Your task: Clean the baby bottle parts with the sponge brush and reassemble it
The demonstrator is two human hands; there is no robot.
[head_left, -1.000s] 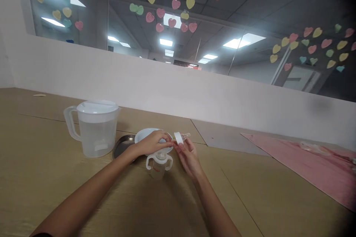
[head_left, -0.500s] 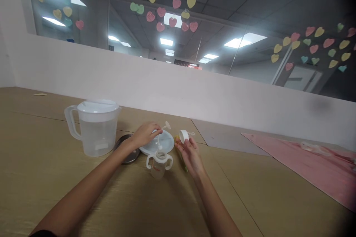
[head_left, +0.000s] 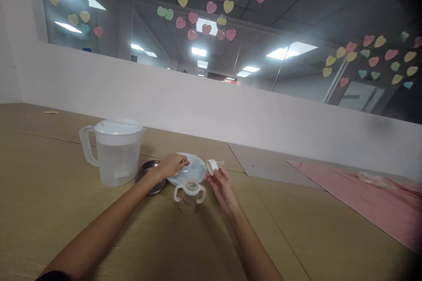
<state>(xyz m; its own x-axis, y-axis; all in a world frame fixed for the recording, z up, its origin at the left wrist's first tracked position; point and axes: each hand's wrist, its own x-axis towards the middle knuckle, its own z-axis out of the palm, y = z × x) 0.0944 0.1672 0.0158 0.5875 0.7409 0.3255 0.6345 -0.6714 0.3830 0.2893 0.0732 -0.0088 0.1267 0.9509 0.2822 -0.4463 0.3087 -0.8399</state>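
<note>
A lidded clear pitcher (head_left: 118, 158) stands on the counter (head_left: 148, 246), a metal dish (head_left: 142, 174) beside it. The left hand (head_left: 170, 166) bunches its fingers over the white plate (head_left: 194, 174); whether they pinch anything, I cannot tell. The open two-handled bottle (head_left: 188, 199) stands upright before the plate. The right hand (head_left: 224, 186) pinches a white collar (head_left: 212, 167) with a clear tip. Farther right lies pink cloth (head_left: 359, 197).

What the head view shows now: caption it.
Right hand holding a white bottle collar, left hand over a pale plate, open two-handled bottle in front.
</note>
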